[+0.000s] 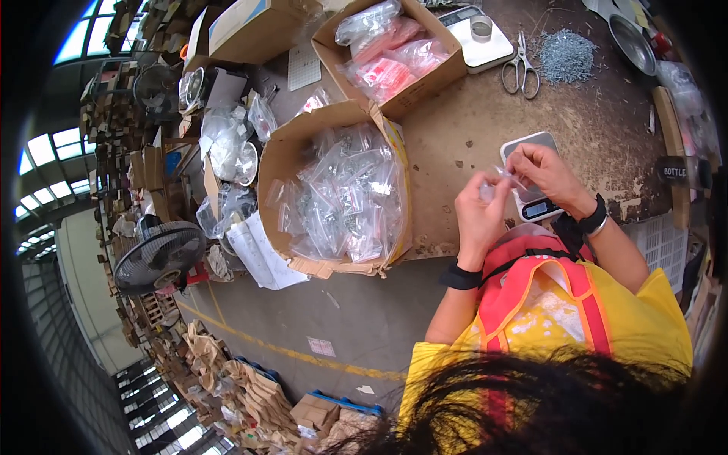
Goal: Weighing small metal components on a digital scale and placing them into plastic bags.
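The table (470, 129) is crowded. At its nine o'clock side an open box (284, 163) brims with clear bags of small metal parts; a second box (447, 64) at eleven o'clock holds pinkish bags. At twelve sit a white scale (489, 49), scissors (521, 70) and a loose heap of screws (565, 54). A small scale (531, 178) lies at five o'clock, just under the hands.

Above it both hands pinch one small clear bag (502, 180): the left hand (479, 216) closed on its lower end, the right hand (542, 173) nipping the top edge with fingertips.

Risk, as I judge it: the bag is slippery and held only by fingertips, so a loose pinch could spill parts onto the small scale or off the near edge.
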The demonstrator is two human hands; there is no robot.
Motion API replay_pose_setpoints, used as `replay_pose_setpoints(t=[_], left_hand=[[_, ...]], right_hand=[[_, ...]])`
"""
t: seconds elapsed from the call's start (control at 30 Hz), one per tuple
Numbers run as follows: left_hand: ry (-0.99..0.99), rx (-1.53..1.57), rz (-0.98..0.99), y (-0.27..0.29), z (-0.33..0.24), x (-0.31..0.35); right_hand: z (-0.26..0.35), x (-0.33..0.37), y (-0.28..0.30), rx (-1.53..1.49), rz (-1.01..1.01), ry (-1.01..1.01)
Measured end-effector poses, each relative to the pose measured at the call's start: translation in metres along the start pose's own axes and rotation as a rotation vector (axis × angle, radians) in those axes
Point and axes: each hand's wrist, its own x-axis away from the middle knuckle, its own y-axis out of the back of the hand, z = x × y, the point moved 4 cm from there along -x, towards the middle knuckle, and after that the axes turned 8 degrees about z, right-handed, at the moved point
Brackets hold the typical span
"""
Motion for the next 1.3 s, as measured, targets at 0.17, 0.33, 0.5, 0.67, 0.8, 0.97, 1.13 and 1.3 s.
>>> replay_pose_setpoints(t=[0.17,0.33,0.5,0.67,0.8,0.97,1.13,1.3], left_hand=[[0.099,0.449,-0.081,-0.008,0.019,-0.003],[0.152,0.403,-0.086,-0.001,0.035,0.01],[0.195,0.494,-0.164,-0.005,0.036,0.018],[0.02,0.238,-0.02,-0.013,0.04,0.017],[-0.039,0.176,-0.131,0.014,0.024,0.015],[-0.003,0.02,0.209,0.017,0.009,0.004],[-0.052,-0.121,0.067,0.009,0.009,0.004],[-0.145,-0.308,0.005,0.0,-0.003,0.004]], right_hand=[[-0.007,0.012,-0.014,-0.04,-0.05,0.092],[-0.012,0.011,0.017,0.187,-0.175,0.211],[-0.023,0.01,0.012,0.033,-0.119,0.049],[-0.028,0.011,-0.004,0.043,-0.068,0.123],[-0.007,0.011,0.002,0.135,-0.011,0.182],[0.001,0.016,0.0,0.302,0.096,0.096],[0.004,0.017,0.002,0.493,-0.139,0.268],[0.022,0.029,-0.003,0.778,-0.317,0.501]])
